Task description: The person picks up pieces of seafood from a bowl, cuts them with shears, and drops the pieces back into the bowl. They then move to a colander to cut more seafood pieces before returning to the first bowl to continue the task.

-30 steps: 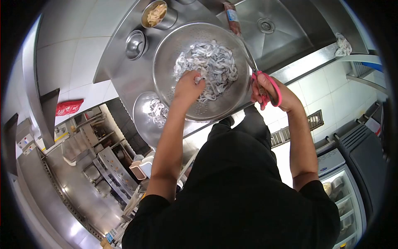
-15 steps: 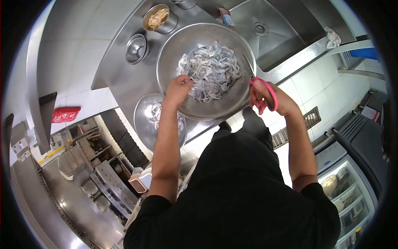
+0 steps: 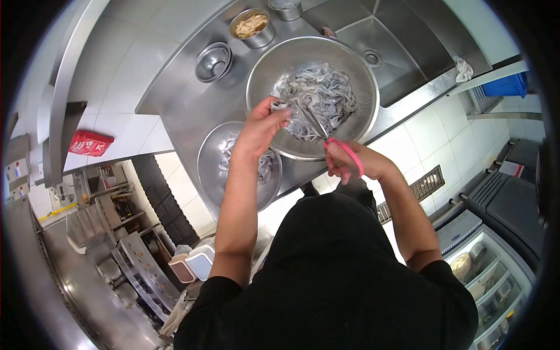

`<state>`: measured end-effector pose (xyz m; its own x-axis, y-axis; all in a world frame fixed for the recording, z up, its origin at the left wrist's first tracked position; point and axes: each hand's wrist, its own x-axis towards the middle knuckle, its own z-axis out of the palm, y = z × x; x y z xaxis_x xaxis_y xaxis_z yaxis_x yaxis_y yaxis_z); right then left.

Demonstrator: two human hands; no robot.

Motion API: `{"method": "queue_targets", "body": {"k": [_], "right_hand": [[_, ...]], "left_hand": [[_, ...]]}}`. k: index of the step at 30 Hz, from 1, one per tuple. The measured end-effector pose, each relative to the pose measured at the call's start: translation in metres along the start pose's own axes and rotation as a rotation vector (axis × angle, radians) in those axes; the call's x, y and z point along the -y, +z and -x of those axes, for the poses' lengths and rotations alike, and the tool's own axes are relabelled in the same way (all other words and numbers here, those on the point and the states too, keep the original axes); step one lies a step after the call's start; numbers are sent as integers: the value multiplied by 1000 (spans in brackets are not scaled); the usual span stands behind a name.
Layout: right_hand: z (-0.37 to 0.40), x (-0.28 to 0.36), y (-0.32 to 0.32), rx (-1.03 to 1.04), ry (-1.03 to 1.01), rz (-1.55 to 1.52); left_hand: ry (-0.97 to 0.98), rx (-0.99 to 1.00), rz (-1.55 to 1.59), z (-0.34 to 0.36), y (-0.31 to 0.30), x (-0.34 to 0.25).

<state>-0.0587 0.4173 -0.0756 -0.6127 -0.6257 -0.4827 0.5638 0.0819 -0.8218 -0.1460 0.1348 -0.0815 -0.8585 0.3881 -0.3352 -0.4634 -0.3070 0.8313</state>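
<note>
Head view, colander [image 3: 280, 63] of grey strips [image 3: 329, 90], bowl [image 3: 211, 175] of more, left grip [image 3: 260, 127] pinching one, right grip [image 3: 363, 161] holding scissors [image 3: 327, 140]

One camera, up on the head, looks forward and down over the black shirt [image 3: 329, 277] to the big bowl [image 3: 291, 58], which is quite near.

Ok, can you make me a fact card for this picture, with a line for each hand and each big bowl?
Left hand: pinching a shiny grey-white soft piece
Right hand: holding pink-handled metal scissors, blades pointing toward the left hand
Largest bowl: round silver metal with little holes, holding a heap of grey-white soft strips
Second bowl: smaller, round silver metal, with fewer similar strips
Nearby: silver metal sink
</note>
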Motion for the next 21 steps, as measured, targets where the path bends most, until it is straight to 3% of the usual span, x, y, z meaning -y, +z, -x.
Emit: {"method": "queue_targets", "body": {"k": [3,8,11,14,21], "right_hand": [[-9,3,24,-123,-77,7],[-41,20,56,-630,-412,109],[-56,34,59,-757,-573,369],[-67,41,59,-624,-689,498],[-71,53,74,-534,-515,537]], "left_hand": [[28,-55,-275,11,3,-6],[11,-5,-255,32,-5,-13],[-28,44,-277,43,-10,-19],[-78,74,-276,51,-17,-22],[-92,67,-318,72,-24,-26]]}}
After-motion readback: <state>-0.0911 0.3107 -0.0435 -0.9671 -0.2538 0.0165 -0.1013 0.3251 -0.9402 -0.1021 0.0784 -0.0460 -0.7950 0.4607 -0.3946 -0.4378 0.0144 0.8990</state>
